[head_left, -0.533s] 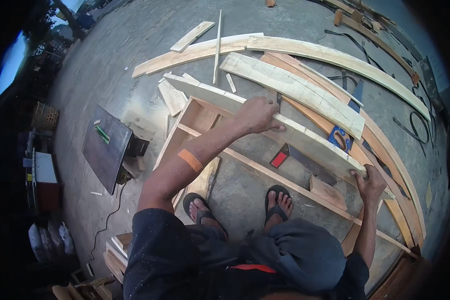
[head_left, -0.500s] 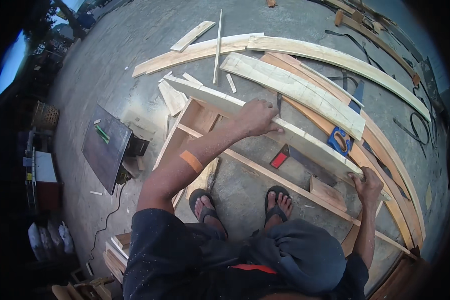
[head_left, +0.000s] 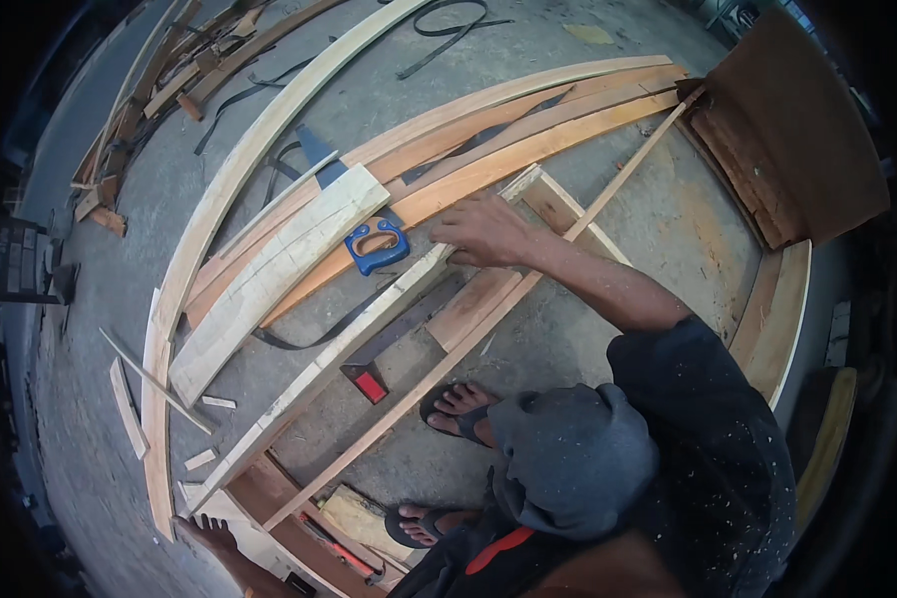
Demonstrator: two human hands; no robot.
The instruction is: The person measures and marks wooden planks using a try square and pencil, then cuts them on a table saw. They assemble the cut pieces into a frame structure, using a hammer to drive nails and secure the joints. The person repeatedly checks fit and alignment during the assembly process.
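A long pale board stands on edge as one side of a wooden frame. My right hand grips its top edge near the far right end, the fingers over it. At the near left end, my left hand has its fingers spread beside the board's corner; whether it touches the wood I cannot tell. A narrow wooden strip runs lengthwise across the frame. Inside the frame lie a dark flat-bladed tool with a red-and-black handle and a wood block.
Beyond the frame lie a blue-handled saw, a wide pale plank and long curved boards. Black straps lie farther off. At the right stands a brown panel. My sandalled feet are inside the frame.
My view has swung to the right. My left hand has gone from the board's middle to its left end, its fingers now spread. My right hand still holds the board near the right end.
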